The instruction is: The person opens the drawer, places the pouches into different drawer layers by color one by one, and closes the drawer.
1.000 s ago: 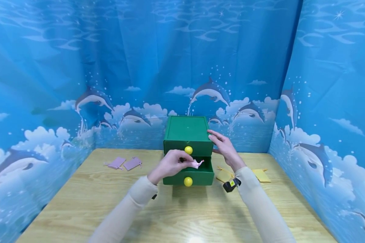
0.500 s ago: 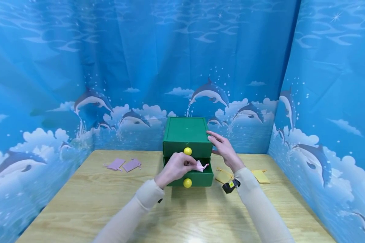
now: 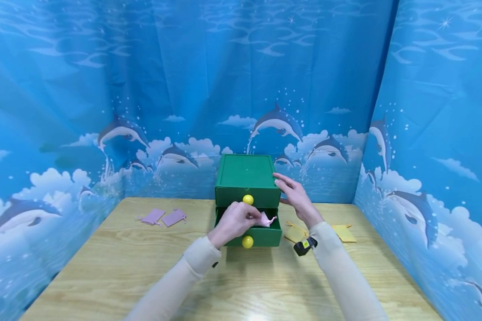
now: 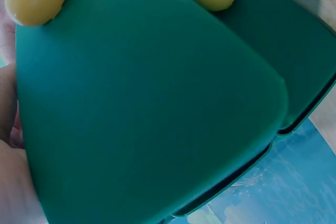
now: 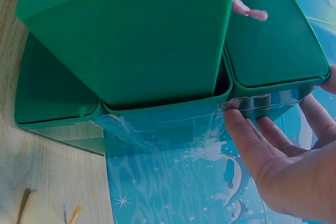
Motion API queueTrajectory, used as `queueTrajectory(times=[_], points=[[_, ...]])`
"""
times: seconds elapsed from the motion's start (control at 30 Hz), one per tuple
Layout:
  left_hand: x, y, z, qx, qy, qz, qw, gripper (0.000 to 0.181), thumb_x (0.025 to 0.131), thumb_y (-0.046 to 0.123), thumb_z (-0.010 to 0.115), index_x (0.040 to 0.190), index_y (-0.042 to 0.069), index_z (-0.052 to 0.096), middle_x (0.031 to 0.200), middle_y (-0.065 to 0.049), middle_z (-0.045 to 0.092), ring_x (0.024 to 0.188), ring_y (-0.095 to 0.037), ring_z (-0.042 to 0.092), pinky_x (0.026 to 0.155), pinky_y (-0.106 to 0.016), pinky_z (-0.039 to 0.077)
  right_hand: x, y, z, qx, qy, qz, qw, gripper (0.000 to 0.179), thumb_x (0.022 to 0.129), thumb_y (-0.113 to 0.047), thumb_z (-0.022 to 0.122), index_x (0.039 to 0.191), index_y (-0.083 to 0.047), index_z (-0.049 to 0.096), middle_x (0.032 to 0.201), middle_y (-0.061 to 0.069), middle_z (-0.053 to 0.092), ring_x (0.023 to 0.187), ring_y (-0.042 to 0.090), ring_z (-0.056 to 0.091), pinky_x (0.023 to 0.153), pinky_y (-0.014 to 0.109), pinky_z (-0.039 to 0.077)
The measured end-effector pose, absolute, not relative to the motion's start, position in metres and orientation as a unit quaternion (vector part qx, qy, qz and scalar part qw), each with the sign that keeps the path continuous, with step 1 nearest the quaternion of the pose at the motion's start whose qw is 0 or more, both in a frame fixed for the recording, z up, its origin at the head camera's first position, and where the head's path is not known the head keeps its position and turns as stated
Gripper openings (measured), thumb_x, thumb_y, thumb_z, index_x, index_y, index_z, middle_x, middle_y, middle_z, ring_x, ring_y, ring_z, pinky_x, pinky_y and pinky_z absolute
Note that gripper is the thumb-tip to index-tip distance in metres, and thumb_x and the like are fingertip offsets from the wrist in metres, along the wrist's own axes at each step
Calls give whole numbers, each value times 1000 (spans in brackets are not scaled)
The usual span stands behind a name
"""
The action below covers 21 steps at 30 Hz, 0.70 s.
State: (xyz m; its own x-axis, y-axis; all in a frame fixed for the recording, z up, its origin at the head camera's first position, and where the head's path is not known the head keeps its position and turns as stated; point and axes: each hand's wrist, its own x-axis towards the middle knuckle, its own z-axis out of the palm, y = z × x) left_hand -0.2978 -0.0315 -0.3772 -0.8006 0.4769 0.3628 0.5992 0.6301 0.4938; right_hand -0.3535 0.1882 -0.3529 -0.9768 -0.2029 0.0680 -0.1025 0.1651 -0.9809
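A green drawer cabinet (image 3: 247,171) with yellow knobs stands at the back of the table. Its drawer (image 3: 261,236) below the top one is pulled out. Over that drawer my left hand (image 3: 234,223) pinches a small pink drawstring pouch (image 3: 266,219); its cord (image 5: 249,10) shows past the drawer's side in the right wrist view. In the left wrist view the drawer front mostly hides the left hand (image 4: 8,114). My right hand (image 3: 299,199) rests its extended fingers (image 5: 244,135) against the cabinet's right side.
Two purple pouches (image 3: 174,218) lie on the wooden table (image 3: 152,267) left of the cabinet. To the right are yellow pouches (image 3: 344,233), one partly behind the right wrist's camera (image 3: 304,245). A blue dolphin-print curtain (image 3: 184,111) encloses the table's back and sides.
My left hand has moved a little to the right with the pink pouch, farther over the pulled-out drawer. The right hand has stayed at the cabinet's side.
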Motion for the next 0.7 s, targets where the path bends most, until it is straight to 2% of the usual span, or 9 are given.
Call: queueTrajectory(times=[0.2,0.53,0.7], points=[[-299,-34,-377,-313,-890,-321,90,15,91,8,68,101,11,79,96,-1,76,77,-5,68,68,-20,55,-352,187,-351,-101,763,-637,41,53,102,-46,49,151,-28,40,162,4,26,147,32,27,109,55,41],[-301,-41,-376,-307,-870,-378,84,10,90,12,72,98,12,78,91,0,76,79,-5,69,70,-19,56,-353,186,-351,-96,765,-635,41,52,102,-46,48,150,-29,41,161,4,26,147,32,28,109,55,41],[-300,-47,-375,-300,-855,-409,106,9,90,17,73,94,12,78,86,2,75,74,-7,68,69,-20,56,-351,188,-350,-97,761,-639,49,52,102,-44,48,151,-28,39,162,5,23,148,32,25,111,56,38]])
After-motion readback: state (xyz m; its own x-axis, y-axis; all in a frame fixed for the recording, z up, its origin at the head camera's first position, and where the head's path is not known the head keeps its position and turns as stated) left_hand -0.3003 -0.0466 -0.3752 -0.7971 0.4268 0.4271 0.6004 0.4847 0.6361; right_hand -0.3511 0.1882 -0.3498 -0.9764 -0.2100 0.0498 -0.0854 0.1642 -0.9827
